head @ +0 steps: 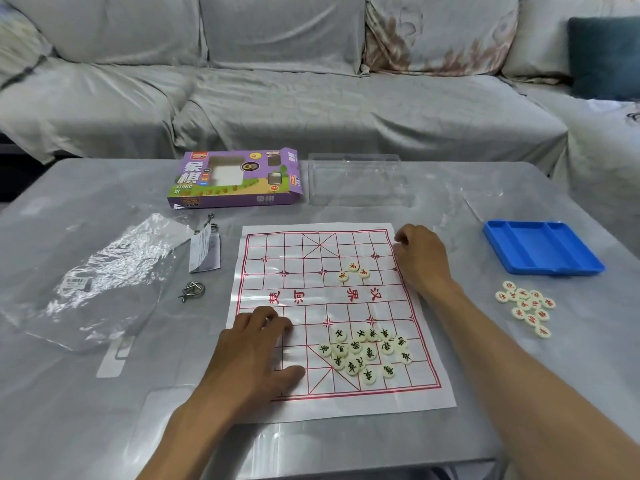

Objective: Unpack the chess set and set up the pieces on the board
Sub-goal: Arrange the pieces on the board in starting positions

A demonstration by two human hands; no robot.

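Both hands' grip wide, flat on the board (332, 306); purple box (235, 180), blue tray (540, 247) and plastic bag (104, 271) around.

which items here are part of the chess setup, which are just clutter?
Job: board, black pieces, three red pieces on it, red pile beside it, box, blue tray.
Clutter: plastic bag, metal puzzles, leaflet, clear lid.

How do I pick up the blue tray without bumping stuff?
Pinch the blue tray by its raised near rim, coming from above. It lies flat and looks empty, and the red pieces sit just in front, so don't slide in low.
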